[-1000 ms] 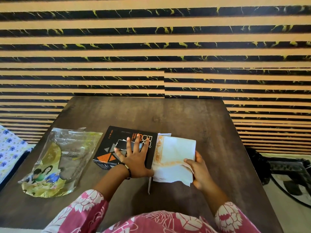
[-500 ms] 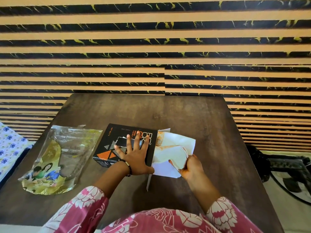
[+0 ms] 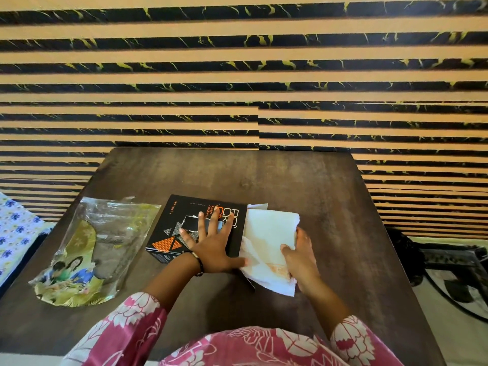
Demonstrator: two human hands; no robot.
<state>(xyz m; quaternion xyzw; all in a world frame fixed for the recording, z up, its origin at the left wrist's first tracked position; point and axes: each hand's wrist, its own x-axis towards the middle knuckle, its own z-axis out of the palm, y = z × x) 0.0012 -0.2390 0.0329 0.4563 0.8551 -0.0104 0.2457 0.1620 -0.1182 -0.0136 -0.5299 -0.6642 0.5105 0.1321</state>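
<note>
A black box (image 3: pixel 184 223) with orange triangles and white lettering lies near the middle of the dark wooden table (image 3: pixel 290 186). My left hand (image 3: pixel 211 241) rests flat on its lid with fingers spread. Against the box's right side lies a sheet of white paper with an orange border (image 3: pixel 269 233), folded over on itself. My right hand (image 3: pixel 298 254) holds the paper's right edge, thumb on top and fingers curled round it. A thin dark stick-like thing (image 3: pixel 250 282) pokes out under the paper's near edge.
An opened clear plastic wrapper with a yellow-green printed picture (image 3: pixel 89 249) lies at the table's left. A blue-flowered cloth (image 3: pixel 13 233) is beyond the left edge. Dark objects and a cable (image 3: pixel 454 262) sit on the floor to the right. A striped wall stands behind.
My right hand has folded the white paper over towards the box, then settled on its right edge. The left hand has stayed flat on the box.
</note>
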